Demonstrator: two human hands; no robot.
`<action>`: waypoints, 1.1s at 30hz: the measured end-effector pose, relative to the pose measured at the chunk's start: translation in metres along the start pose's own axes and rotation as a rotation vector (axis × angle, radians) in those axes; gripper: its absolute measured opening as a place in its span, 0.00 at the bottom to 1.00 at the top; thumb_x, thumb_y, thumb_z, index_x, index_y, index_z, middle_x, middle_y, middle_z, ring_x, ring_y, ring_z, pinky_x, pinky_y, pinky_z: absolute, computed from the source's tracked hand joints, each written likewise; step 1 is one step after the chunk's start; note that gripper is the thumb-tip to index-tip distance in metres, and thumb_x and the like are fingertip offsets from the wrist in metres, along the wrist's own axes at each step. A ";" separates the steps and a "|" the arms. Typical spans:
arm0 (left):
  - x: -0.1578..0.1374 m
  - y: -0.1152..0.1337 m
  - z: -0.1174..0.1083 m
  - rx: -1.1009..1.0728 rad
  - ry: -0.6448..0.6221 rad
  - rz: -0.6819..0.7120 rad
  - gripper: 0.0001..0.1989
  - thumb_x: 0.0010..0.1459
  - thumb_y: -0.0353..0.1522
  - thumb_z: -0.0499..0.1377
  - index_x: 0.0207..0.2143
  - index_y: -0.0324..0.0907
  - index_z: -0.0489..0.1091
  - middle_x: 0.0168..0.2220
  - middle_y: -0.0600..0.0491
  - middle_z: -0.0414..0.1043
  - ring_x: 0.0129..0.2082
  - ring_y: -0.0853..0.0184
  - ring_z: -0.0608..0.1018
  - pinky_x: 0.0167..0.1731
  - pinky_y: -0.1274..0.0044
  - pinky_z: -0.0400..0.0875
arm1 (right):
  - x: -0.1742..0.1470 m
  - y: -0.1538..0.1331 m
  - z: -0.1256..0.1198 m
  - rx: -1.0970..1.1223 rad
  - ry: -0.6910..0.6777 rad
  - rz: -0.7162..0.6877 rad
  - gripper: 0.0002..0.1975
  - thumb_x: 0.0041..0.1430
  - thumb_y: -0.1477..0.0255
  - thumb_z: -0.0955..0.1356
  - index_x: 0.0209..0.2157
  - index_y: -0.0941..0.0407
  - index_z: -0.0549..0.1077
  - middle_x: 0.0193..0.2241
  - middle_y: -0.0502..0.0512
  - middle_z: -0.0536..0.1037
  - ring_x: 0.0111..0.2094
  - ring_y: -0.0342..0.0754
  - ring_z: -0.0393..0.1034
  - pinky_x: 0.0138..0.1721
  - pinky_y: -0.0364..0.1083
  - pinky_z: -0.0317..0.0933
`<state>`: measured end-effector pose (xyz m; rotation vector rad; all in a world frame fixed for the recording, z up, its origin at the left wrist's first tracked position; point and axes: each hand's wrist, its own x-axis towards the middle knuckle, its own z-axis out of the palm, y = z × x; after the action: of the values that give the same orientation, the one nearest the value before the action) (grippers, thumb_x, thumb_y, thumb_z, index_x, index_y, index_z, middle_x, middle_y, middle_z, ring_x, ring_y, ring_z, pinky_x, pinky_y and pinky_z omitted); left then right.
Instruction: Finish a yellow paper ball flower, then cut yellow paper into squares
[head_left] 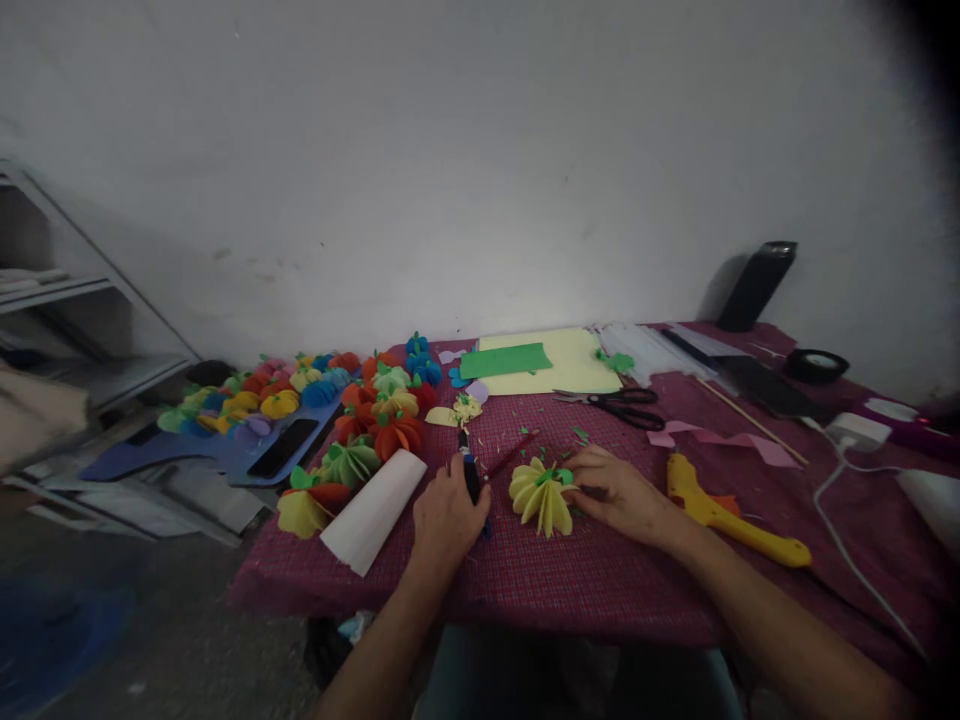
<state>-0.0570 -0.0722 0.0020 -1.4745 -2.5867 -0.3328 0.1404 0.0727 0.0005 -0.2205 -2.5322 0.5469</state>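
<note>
My left hand (450,510) is closed around a dark, narrow tool (470,475) that points away from me; its exact kind is hard to make out. On the right, the fingers of my right hand (607,492) pinch the edge of a yellow paper pumpkin (541,497) with green leaf pieces on top. The pumpkin is upright on the cloth between my hands. Behind it lie a thin reddish stick (513,452) and small green paper scraps (580,435). A white paper roll (375,512) rests to the left of my left hand.
Many coloured paper pumpkins (397,434) crowd the left side, some on a blue board beside a phone (283,447). Black-handled scissors (626,405), green paper (506,361) and yellow sheets (577,360) lie behind. Rightward are a yellow glue gun (731,520), cables and a black bottle (756,286).
</note>
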 end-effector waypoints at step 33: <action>-0.005 -0.044 -0.019 0.081 0.198 0.112 0.22 0.55 0.35 0.54 0.52 0.40 0.58 0.52 0.42 0.61 0.51 0.55 0.62 0.48 0.64 0.56 | 0.037 -0.018 -0.022 -0.059 0.199 0.068 0.09 0.56 0.70 0.63 0.25 0.54 0.72 0.28 0.53 0.74 0.32 0.47 0.67 0.34 0.46 0.60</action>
<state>-0.0916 -0.1029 0.0135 -1.4712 -2.3255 -0.3370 0.1201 0.0731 0.0427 -0.3651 -2.3562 0.4526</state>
